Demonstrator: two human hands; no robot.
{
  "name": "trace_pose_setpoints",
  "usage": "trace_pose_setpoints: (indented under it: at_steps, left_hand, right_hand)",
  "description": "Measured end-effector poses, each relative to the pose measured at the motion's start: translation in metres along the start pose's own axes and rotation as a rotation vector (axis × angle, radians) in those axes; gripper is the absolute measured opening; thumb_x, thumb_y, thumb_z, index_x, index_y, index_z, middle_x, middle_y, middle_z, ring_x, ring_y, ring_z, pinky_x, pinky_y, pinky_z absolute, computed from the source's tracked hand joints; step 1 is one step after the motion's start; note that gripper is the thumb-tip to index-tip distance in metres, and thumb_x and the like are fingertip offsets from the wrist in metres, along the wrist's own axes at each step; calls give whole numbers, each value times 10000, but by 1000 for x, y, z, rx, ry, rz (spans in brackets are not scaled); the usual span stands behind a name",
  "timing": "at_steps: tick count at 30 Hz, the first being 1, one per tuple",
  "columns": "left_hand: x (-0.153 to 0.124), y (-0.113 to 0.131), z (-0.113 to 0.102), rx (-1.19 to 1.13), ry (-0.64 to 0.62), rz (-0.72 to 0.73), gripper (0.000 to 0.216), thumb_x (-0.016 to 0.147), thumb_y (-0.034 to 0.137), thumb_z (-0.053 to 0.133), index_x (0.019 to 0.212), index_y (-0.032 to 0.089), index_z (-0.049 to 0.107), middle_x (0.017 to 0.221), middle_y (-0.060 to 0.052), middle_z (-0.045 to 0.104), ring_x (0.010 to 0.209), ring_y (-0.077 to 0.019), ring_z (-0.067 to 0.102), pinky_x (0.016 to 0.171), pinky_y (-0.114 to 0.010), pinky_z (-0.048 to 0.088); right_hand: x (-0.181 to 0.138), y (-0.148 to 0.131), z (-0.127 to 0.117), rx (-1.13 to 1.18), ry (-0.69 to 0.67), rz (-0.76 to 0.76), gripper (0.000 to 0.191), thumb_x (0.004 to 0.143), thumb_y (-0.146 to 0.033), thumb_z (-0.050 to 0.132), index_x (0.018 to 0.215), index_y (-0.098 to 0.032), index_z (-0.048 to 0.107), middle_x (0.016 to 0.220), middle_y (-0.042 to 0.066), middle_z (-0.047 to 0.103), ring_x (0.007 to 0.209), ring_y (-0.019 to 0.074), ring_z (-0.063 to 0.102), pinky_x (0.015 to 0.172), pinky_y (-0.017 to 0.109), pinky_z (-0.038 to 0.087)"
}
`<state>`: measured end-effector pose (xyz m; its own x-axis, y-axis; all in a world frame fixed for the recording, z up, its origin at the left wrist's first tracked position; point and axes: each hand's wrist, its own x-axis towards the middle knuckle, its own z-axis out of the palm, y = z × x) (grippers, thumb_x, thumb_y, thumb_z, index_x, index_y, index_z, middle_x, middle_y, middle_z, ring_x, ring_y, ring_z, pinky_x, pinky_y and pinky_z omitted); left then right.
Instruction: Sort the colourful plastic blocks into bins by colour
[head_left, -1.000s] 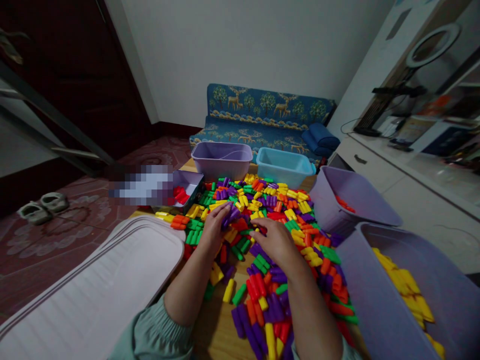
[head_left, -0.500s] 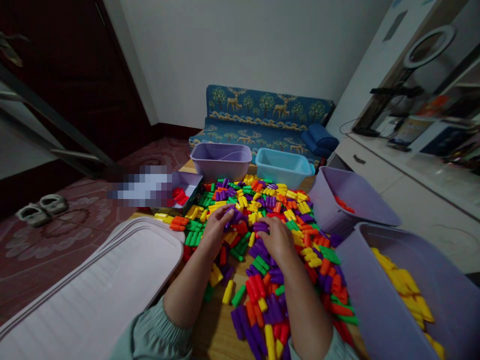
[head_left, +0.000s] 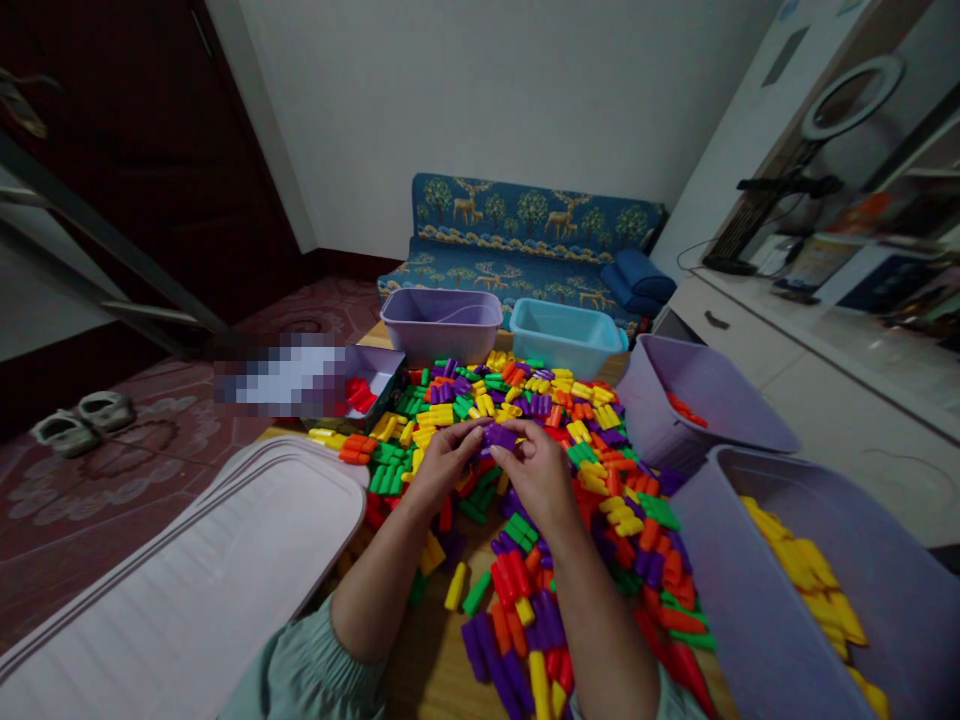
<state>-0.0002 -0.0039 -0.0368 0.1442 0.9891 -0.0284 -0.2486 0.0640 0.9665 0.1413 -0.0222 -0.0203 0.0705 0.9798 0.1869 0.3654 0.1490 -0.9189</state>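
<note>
My left hand point(head_left: 444, 464) and my right hand point(head_left: 537, 478) meet over a heap of plastic toy blocks. Between them they grip purple toy blocks point(head_left: 498, 437), with fingertips and thumbs closed on either side. Whether the purple blocks are joined or only pressed together, I cannot tell. Below and around both hands lie tube-shaped blocks in several colours, such as green blocks point(head_left: 521, 530), red blocks point(head_left: 513, 576) and a yellow block point(head_left: 455, 586). My forearms and fingers hide part of the heap.
A purple bin point(head_left: 442, 335) and a light blue bin point(head_left: 566, 345) stand at the table's far edge. On the right, one purple bin point(head_left: 637, 400) holds red blocks, another point(head_left: 701, 550) yellow ones. Stacked pale lids point(head_left: 247, 560) lie left, near a dark box point(head_left: 386, 385) with red blocks.
My hands have come together. The right hand has brought its purple block up and left from the heap to the purple piece in my left hand.
</note>
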Motion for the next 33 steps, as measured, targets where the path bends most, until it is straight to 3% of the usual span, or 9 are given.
trace_pose_setpoints:
  at_steps: [3, 6, 10, 15, 19, 24, 29, 33]
  left_hand:
    - [1, 0, 1, 19, -8, 8, 537, 714, 515, 732, 1087, 129, 719, 531, 29, 536, 386, -43, 358, 380, -170, 215]
    - [1, 1, 2, 36, 16, 0, 454, 726, 496, 723, 1018, 148, 746, 540, 1, 576, 452, -101, 467, 416, -190, 301]
    - [0, 2, 2, 71, 25, 41, 417, 754, 504, 691, 984, 162, 756, 759, -63, 703, 698, -195, 618, 570, -236, 439]
    - [0, 4, 2, 146, 56, 144, 425, 810, 506, 636, 1049, 171, 740, 944, -77, 720, 915, -235, 633, 724, -255, 469]
    - [-2, 7, 4, 116, 59, 147, 467, 813, 540, 619, 1056, 158, 734, 851, -61, 693, 770, -187, 614, 636, -232, 450]
    - [-5, 6, 6, 5, 34, 78, 586, 788, 613, 609, 1124, 142, 694, 661, -1, 567, 459, -80, 458, 415, -193, 303]
    - [-4, 4, 6, 5, -11, 54, 604, 777, 594, 636, 1193, 157, 655, 688, 4, 576, 457, -68, 462, 403, -180, 293]
    - [-4, 4, 7, 65, -40, 50, 586, 719, 490, 742, 1195, 161, 650, 688, 6, 605, 455, -55, 433, 421, -177, 299]
  right_hand:
    - [-1, -1, -1, -36, 9, -23, 329, 723, -297, 662, 1034, -207, 606, 935, 46, 713, 743, 182, 662, 697, 301, 524]
    - [-2, -3, -2, -61, -18, -28, 298, 720, -302, 664, 1000, -224, 602, 945, 38, 704, 784, 193, 666, 708, 306, 528]
    - [-3, -3, -2, 2, -107, -40, 273, 720, -272, 654, 978, -227, 577, 942, 18, 685, 765, 175, 661, 697, 292, 525]
    - [-3, -4, 0, 104, -187, -55, 301, 717, -237, 642, 1011, -220, 580, 973, 11, 664, 775, 154, 656, 703, 268, 518]
    - [-3, -7, -1, 99, -121, -73, 306, 704, -249, 653, 1004, -214, 604, 993, 27, 673, 834, 177, 653, 737, 288, 519]
    - [-1, -9, -5, 23, 6, -60, 339, 724, -287, 652, 1053, -217, 609, 950, 36, 681, 856, 196, 644, 751, 309, 522]
    - [-2, -12, -7, -81, 43, -101, 314, 726, -244, 642, 1039, -228, 629, 1013, 42, 662, 863, 188, 639, 748, 297, 523]
    - [-3, -15, -7, -121, 16, -118, 329, 719, -185, 623, 1041, -240, 655, 1093, 39, 630, 750, 142, 627, 713, 283, 524]
